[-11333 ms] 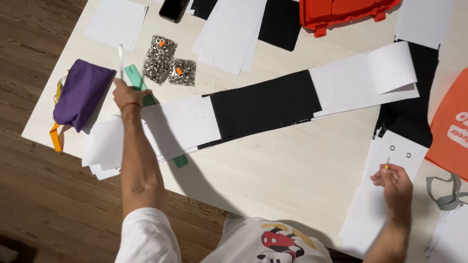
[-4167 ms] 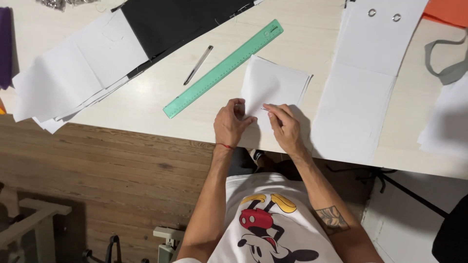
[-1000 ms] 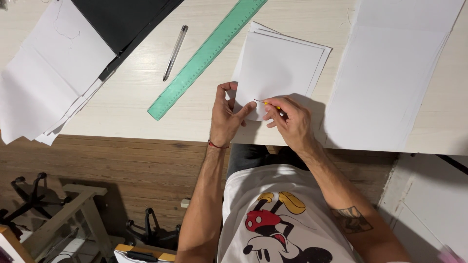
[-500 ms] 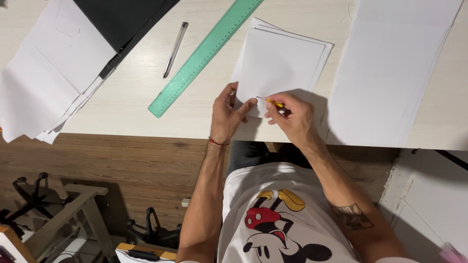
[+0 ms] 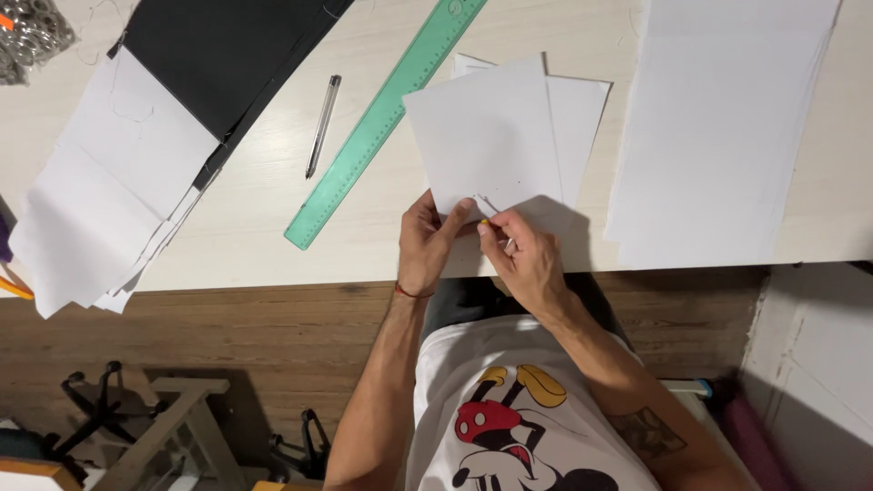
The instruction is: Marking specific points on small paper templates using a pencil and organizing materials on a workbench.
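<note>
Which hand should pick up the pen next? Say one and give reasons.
Left. The left hand is on the pen's side; the right hand already pinches a small yellow-tipped thing at the white sheet.

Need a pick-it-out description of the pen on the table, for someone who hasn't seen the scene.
Start at the long green ruler lying diagonally across the pale table. Just to its left, between it and the black and white fabric pile, lies the pen, parallel to the ruler. It is the only thin, clear, silvery stick there, and neither hand touches it.
</note>
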